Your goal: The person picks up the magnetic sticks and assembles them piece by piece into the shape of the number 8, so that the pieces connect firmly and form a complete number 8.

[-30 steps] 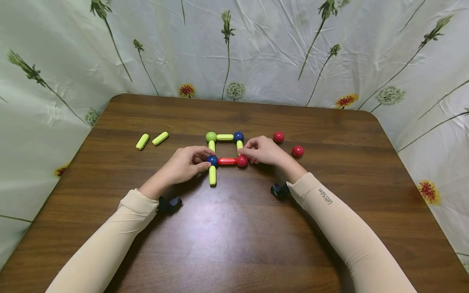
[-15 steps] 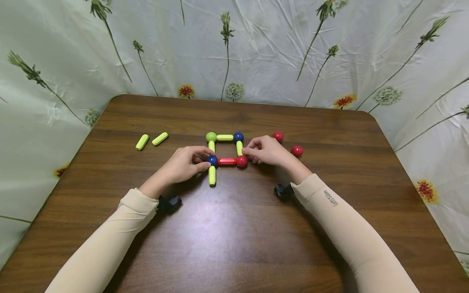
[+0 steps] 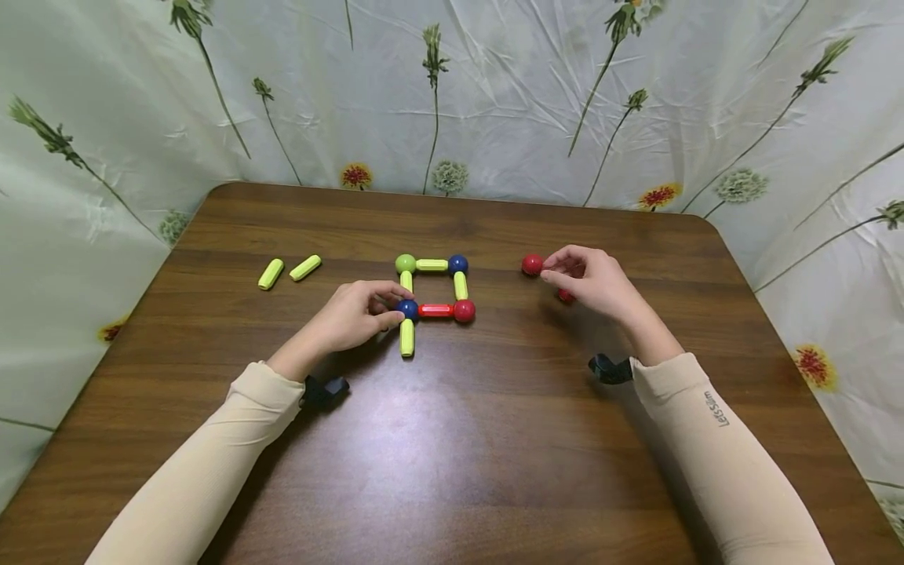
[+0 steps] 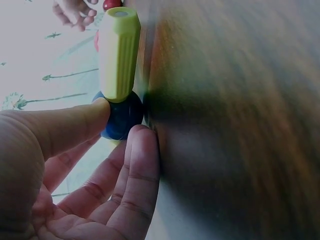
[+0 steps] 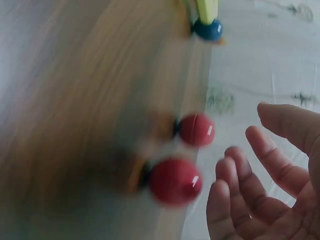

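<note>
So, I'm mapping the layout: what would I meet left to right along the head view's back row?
First yellow rod, second yellow rod, green ball, third yellow rod, blue ball, red ball, right hand.

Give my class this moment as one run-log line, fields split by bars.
left hand: pinches nearer blue ball | right hand: holds nothing, near two red balls | two yellow sticks: lying loose

Six yellow-green faceted rods (image 3: 271, 275), one glossy red faceted rod (image 3: 435, 311), three glossy red balls (image 3: 533, 264), two glossy dark-blue balls (image 3: 457, 264), one glossy lime-green ball (image 3: 406, 264). Two bare hands (image 3: 353, 316), two cream sleeves (image 3: 233, 439), two black wrist devices (image 3: 328, 391). One brown wood-grain table (image 3: 452, 455).
</note>
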Action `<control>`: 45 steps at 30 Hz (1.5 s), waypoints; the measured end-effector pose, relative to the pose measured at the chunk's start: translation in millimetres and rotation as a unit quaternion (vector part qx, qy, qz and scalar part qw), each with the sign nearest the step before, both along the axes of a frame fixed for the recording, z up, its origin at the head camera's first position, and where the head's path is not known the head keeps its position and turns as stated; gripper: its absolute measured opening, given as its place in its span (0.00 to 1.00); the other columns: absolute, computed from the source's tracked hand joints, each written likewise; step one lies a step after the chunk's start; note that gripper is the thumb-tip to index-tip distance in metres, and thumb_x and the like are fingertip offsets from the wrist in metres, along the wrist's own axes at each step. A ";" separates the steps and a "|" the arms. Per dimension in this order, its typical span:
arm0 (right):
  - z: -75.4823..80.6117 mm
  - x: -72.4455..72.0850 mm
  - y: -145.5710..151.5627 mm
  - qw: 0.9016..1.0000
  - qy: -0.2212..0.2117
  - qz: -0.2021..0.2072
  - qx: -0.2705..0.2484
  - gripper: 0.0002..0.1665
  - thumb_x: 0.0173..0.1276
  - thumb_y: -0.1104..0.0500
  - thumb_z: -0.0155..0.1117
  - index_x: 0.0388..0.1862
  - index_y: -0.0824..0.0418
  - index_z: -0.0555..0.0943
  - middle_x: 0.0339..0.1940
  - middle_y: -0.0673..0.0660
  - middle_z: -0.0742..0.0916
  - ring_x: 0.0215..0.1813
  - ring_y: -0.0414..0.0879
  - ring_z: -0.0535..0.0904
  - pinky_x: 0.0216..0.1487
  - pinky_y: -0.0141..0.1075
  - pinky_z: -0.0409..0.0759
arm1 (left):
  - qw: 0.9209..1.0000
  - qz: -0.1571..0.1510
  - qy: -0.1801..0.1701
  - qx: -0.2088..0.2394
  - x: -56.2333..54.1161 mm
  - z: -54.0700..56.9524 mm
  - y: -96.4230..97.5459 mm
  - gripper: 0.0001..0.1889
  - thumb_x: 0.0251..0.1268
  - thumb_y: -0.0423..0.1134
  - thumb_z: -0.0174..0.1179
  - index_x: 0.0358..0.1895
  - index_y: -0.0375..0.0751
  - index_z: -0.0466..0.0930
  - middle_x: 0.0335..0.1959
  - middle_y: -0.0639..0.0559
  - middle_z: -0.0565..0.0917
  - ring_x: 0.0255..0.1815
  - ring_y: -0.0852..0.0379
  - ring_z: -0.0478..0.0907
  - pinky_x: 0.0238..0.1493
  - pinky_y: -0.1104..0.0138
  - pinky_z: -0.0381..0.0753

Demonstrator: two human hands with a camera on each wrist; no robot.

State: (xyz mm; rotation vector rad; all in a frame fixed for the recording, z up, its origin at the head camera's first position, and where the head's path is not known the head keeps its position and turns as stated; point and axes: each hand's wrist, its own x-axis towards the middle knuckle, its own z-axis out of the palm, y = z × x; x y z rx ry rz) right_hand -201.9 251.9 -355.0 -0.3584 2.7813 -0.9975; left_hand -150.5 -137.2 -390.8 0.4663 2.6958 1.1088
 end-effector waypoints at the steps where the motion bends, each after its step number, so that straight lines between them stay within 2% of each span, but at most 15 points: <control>1: -0.9 1.1 5.6 1.000 -0.001 -0.007 -0.001 0.20 0.79 0.47 0.68 0.59 0.59 0.85 0.51 0.61 0.90 0.49 0.51 0.83 0.47 0.37 0.78 | 1.000 0.000 0.000 0.000 -0.1 -0.1 -0.2 0.15 0.74 0.36 0.68 0.60 0.49 0.88 0.52 0.44 0.92 0.46 0.51 0.89 0.48 0.59 0.81; 6: -9.0 4.9 27.9 1.000 -0.011 -0.027 -0.005 0.25 0.77 0.49 0.71 0.65 0.61 0.82 0.63 0.66 0.88 0.64 0.60 0.83 0.63 0.49 0.77 | 1.000 -0.003 0.005 0.001 -1.1 -1.3 -0.8 0.15 0.74 0.37 0.68 0.60 0.49 0.88 0.51 0.44 0.92 0.46 0.51 0.89 0.46 0.61 0.81; 10: -15.8 6.5 37.2 0.999 -0.017 -0.027 -0.005 0.28 0.76 0.50 0.72 0.69 0.62 0.81 0.66 0.68 0.86 0.68 0.63 0.82 0.69 0.56 0.75 | 1.000 -0.002 0.004 0.005 -2.1 -2.1 -0.9 0.15 0.74 0.36 0.69 0.60 0.49 0.88 0.51 0.44 0.92 0.45 0.51 0.90 0.46 0.61 0.81; 13: -20.2 6.9 40.8 0.999 -0.022 -0.024 -0.006 0.28 0.77 0.50 0.72 0.70 0.61 0.80 0.64 0.68 0.87 0.65 0.62 0.83 0.66 0.51 0.76 | 1.000 -0.002 0.002 0.009 -2.7 -2.1 -0.7 0.15 0.73 0.36 0.69 0.60 0.49 0.88 0.51 0.44 0.92 0.44 0.52 0.90 0.45 0.62 0.81; 19: -25.8 8.0 43.3 1.000 -0.019 -0.019 -0.010 0.26 0.77 0.51 0.71 0.67 0.61 0.82 0.57 0.66 0.89 0.57 0.56 0.85 0.53 0.30 0.75 | 1.000 -0.001 -0.007 0.015 -3.5 -1.0 0.2 0.15 0.73 0.35 0.69 0.60 0.48 0.88 0.51 0.42 0.92 0.41 0.53 0.88 0.41 0.63 0.81; 22: -27.4 8.4 43.8 1.000 -0.017 -0.017 -0.013 0.24 0.77 0.52 0.71 0.66 0.61 0.83 0.56 0.66 0.90 0.55 0.54 0.84 0.50 0.25 0.75 | 1.000 0.000 -0.009 0.017 -3.1 0.5 0.8 0.15 0.73 0.34 0.69 0.60 0.47 0.88 0.51 0.42 0.92 0.40 0.54 0.88 0.40 0.64 0.82; 35: -31.9 7.8 42.1 0.999 -0.028 -0.022 -0.020 0.25 0.77 0.50 0.71 0.66 0.61 0.82 0.57 0.65 0.89 0.56 0.55 0.84 0.51 0.26 0.76 | 1.000 0.001 -0.011 0.018 -4.6 0.7 1.1 0.16 0.73 0.34 0.69 0.60 0.47 0.88 0.51 0.42 0.91 0.42 0.53 0.89 0.40 0.64 0.82; 45: -33.5 9.8 38.5 0.999 -0.017 -0.032 -0.011 0.23 0.77 0.49 0.71 0.63 0.61 0.83 0.52 0.63 0.89 0.51 0.51 0.83 0.47 0.27 0.77 | 1.000 -0.002 -0.014 0.026 -5.7 1.1 2.4 0.15 0.73 0.34 0.68 0.60 0.45 0.88 0.51 0.41 0.91 0.38 0.55 0.88 0.37 0.65 0.83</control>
